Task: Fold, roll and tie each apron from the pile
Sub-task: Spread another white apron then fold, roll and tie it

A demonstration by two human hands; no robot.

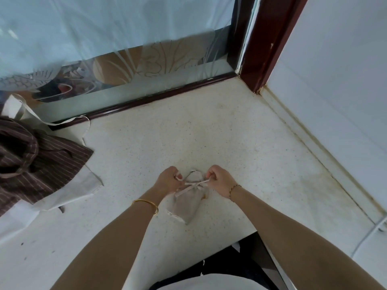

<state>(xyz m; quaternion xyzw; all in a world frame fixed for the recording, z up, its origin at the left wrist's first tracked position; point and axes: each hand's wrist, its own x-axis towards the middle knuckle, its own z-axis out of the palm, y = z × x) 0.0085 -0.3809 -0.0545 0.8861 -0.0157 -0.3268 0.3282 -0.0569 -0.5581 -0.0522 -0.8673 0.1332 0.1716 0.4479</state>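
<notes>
A small rolled beige apron (pixel 186 203) lies on the white speckled counter (pixel 230 139) just in front of me. A pale strap (pixel 195 183) crosses its upper part in a knot. My left hand (pixel 167 180) pinches one strap end on the left of the roll. My right hand (pixel 219 177) pinches the other end on the right, and the strap runs taut between them. The pile of aprons (pixel 31 162) sits at the left edge, brown striped cloth on top of white cloth.
A frosted glass panel (pixel 115 38) with a dark wooden frame (pixel 146 99) closes the counter's far side. A white tiled wall (pixel 335 80) stands on the right. The counter's front edge (pixel 240 237) is near my body. A loose white strap (pixel 83 126) trails from the pile.
</notes>
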